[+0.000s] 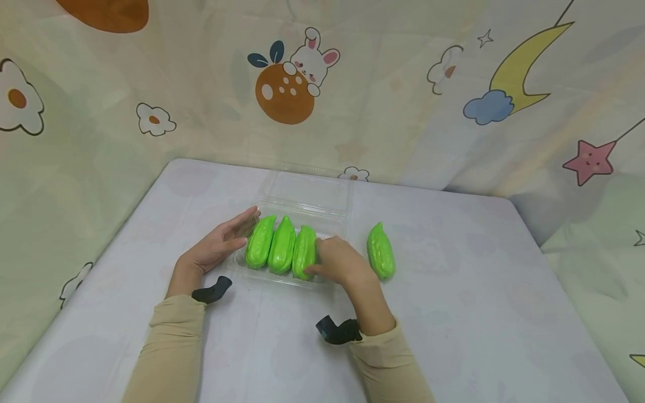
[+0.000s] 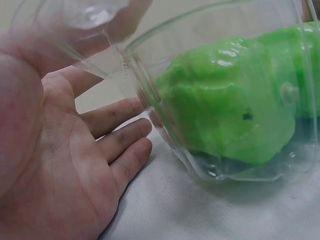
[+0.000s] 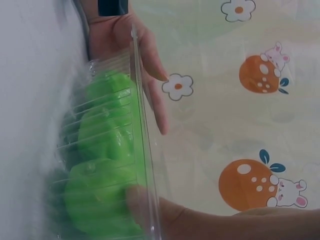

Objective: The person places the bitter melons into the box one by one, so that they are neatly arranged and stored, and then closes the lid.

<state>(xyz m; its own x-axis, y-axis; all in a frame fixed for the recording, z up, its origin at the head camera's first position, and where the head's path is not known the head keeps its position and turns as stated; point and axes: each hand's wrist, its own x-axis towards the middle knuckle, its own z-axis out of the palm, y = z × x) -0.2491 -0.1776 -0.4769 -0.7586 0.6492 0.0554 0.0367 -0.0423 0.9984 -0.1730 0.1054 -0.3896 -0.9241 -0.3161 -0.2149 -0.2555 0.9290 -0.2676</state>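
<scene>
A clear plastic clamshell box [image 1: 294, 281] lies in the middle of the table with its lid [image 1: 307, 191] folded back. Inside, side by side, are three bright green toy bitter melons: a left one [image 1: 259, 244], a middle one [image 1: 282, 246] and a right one [image 1: 304, 252]. My left hand [image 1: 216, 246] rests along the box's left side, its fingers [image 2: 127, 155] extended by the clear wall. Over the right end of the box, my right hand [image 1: 345, 263] pinches the right melon between thumb and fingers. Part of that grip is hidden behind the hand.
A fourth-looking loose green melon [image 1: 381, 252] lies on the white table [image 1: 468, 291], right of the box and just beyond my right hand. Printed cloth [image 1: 201, 84] hangs behind the table's back edge. Small black mounts [image 1: 339, 330] sit on both wrists.
</scene>
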